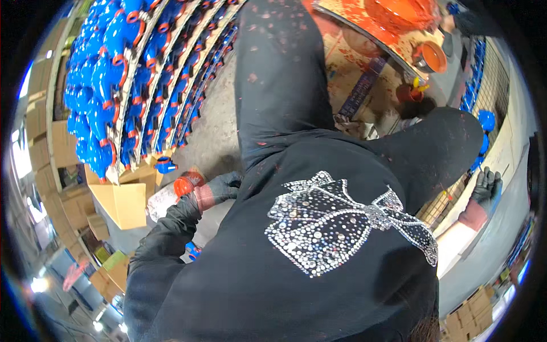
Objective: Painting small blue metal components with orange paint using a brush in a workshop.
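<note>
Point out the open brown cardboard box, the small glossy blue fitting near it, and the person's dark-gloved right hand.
Open brown cardboard box (130, 206): head view, on a side panel.
Small glossy blue fitting (166, 166): head view, on its body.
Dark-gloved right hand (486, 190): head view, mid-hand.

I see a whitish container with a bright red end turned toward the person's left hand, close by the wrist though I can't tell whether they touch, and, just beyond the right hand, a few glossy, rounded blue pieces close together in a row.
</note>
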### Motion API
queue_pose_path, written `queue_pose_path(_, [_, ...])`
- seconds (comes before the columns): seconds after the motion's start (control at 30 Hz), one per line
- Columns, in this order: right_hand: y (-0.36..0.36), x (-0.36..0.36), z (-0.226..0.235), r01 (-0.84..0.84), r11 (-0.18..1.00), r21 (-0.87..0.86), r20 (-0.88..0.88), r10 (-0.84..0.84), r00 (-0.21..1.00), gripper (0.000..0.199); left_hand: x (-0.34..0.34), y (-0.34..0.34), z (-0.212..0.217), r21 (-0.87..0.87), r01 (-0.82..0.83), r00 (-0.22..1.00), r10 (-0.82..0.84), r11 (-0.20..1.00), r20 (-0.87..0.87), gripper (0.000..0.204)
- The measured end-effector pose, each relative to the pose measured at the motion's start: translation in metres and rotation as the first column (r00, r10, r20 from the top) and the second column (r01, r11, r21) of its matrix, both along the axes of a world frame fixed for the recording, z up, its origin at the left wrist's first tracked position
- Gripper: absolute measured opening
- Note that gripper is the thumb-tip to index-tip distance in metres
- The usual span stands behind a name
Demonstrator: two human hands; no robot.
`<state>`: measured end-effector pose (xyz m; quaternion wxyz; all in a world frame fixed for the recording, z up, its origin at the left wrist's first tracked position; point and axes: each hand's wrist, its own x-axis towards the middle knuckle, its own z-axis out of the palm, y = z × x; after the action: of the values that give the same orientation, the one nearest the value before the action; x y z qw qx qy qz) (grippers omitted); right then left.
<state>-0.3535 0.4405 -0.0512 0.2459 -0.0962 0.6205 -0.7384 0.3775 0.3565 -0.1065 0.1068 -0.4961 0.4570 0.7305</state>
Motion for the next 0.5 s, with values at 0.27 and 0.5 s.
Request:
queue_pose_path(0.27, [-0.086,0.054,0.044,-0.444,0.896,0.016,-0.278,0.430,0.859,0.043,-0.014,0.047,0.035,-0.573,0.040,0.959,0.130,0.818,0.253,0.040])
queue_pose_path(0.5, [-0.145,0.147,0.054,-0.384,0.867,0.317,-0.448,0.494,0.745,0.042,-0.015,0.082,-0.004,-0.217,-0.513,0.855,0.518,0.831,-0.037,0.036])
